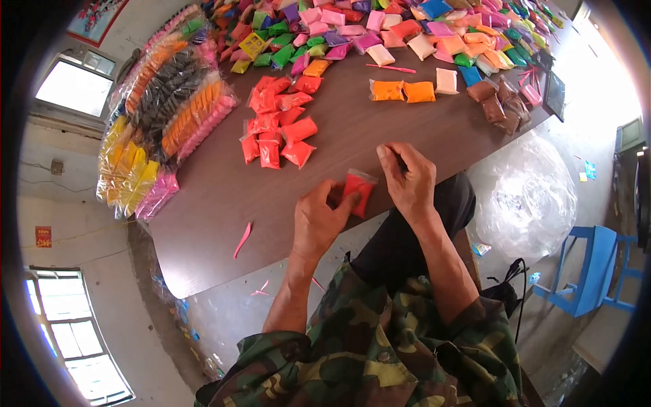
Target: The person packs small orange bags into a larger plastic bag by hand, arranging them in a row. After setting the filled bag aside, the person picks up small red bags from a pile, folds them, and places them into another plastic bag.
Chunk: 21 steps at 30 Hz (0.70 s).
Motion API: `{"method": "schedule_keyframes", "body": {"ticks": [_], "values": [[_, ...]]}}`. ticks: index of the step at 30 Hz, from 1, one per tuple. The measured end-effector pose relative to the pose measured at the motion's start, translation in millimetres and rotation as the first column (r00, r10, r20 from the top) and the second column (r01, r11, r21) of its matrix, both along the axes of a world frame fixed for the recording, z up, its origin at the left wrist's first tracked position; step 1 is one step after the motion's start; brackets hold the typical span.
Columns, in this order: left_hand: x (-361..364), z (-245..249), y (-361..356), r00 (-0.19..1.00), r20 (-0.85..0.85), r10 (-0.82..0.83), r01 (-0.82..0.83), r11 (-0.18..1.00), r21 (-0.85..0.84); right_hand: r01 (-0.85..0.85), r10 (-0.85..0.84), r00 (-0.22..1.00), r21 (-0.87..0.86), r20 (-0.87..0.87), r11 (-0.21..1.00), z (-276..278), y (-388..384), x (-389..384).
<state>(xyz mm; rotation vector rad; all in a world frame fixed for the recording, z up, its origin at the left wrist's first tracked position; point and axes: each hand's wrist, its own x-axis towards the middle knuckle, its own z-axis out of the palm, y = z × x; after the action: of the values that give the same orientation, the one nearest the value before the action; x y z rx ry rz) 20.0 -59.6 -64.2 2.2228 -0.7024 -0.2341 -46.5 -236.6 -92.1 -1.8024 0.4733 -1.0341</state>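
My left hand (pixel 319 216) is closed on a small red packet (pixel 359 192) at the table's near edge, its thumb pressed on the packet's left side. The packet is tilted and its clear top end points up. Just to the right of it is my right hand (pixel 410 178), apart from the packet. Its fingers are curled in with the thumb close to the fingertips, and anything pinched there is too small to make out. Beyond my hands lies a group of red packets (pixel 270 122) on the brown table (pixel 224 203).
Two orange packets (pixel 403 91) and brown packets (pixel 500 105) lie farther back. A large heap of mixed packets (pixel 352 30) covers the far side. Bagged packet rows (pixel 169 95) line the left. Pink plastic tools (pixel 242 240) lie about. A clear plastic bag (pixel 525 197) and blue stool (pixel 586 271) stand right.
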Motion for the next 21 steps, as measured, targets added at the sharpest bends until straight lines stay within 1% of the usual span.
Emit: {"method": "schedule_keyframes", "body": {"ticks": [2, 3, 5, 6, 8, 10, 11, 14, 17, 20, 21], "values": [[1, 6, 0, 0.996, 0.087, 0.024, -0.034, 0.993, 0.115, -0.011, 0.011, 1.000, -0.141, -0.005, 0.990, -4, 1, -8], [0, 10, 1, 0.987, 0.160, 0.020, -0.039, 0.993, 0.113, -0.014, 0.013, 1.000, -0.212, -0.008, 0.977, -4, 3, -12], [-3, 13, 2, 0.955, 0.297, 0.006, -0.040, 0.993, 0.108, -0.008, 0.010, 1.000, -0.257, 0.009, 0.966, -3, 6, -21], [-2, 13, 4, 0.916, 0.392, -0.088, 0.051, 0.993, 0.104, -0.005, 0.010, 1.000, -0.279, 0.014, 0.960, -3, 7, -25], [0, 11, 10, 0.783, 0.568, -0.255, 0.227, 0.966, 0.122, 0.008, 0.001, 0.999, -0.243, 0.034, 0.970, -6, 8, -29], [-11, 6, 10, 0.764, 0.514, -0.390, 0.308, 0.920, 0.241, 0.032, -0.019, 0.998, -0.207, 0.063, 0.978, -6, 8, -28], [-16, 3, 10, 0.749, 0.482, -0.454, 0.348, 0.889, 0.297, 0.023, -0.015, 0.999, -0.217, 0.041, 0.976, -6, 8, -28], [-20, -18, 9, 0.770, 0.441, -0.462, 0.360, 0.884, 0.298, 0.017, -0.018, 1.000, -0.247, -0.005, 0.969, -6, 7, -30], [-24, -16, 8, 0.766, 0.443, -0.466, 0.346, 0.879, 0.327, 0.034, -0.033, 0.999, -0.262, 0.008, 0.964, -8, 8, -27], [-24, -12, 8, 0.760, 0.427, -0.490, 0.356, 0.864, 0.356, 0.030, -0.034, 0.999, -0.173, -0.023, 0.984, -3, 5, -27], [-25, -13, 8, 0.766, 0.429, -0.478, 0.355, 0.872, 0.338, 0.057, -0.064, 0.997, -0.201, -0.030, 0.978, 1, 1, -27]]}}
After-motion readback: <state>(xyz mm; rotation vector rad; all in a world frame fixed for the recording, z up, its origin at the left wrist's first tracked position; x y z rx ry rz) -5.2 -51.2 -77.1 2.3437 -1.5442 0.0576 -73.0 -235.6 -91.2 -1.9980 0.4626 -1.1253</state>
